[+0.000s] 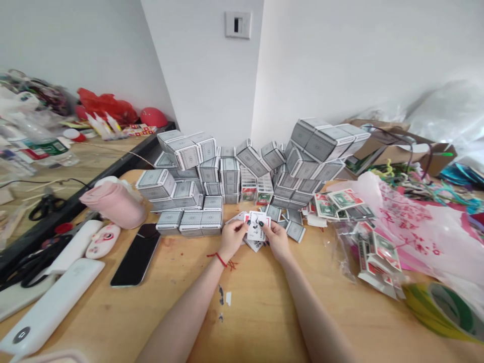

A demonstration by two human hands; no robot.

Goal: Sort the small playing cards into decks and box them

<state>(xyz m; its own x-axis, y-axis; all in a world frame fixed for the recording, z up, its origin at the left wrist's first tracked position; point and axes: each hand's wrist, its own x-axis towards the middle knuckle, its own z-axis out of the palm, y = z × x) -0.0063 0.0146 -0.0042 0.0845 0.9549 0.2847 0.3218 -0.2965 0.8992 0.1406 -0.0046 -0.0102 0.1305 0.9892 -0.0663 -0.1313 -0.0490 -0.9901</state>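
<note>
Both my hands meet at the middle of the wooden table (260, 302), holding a small bunch of playing cards (256, 227) between them. My left hand (231, 237), with a red string on its wrist, pinches the cards' left side. Closed on their right side is my right hand (277, 238), which has dark nails. More loose cards (254, 245) lie under the hands. Just behind stands a big pile of grey patterned card boxes (242, 171).
A black phone (136, 254), a pink roll (113, 204), a white power bank (49, 307) and scissors (26, 269) lie at left. At right are plastic bags with card packs (378, 252), green tape (446, 307) and a cardboard box (397, 146).
</note>
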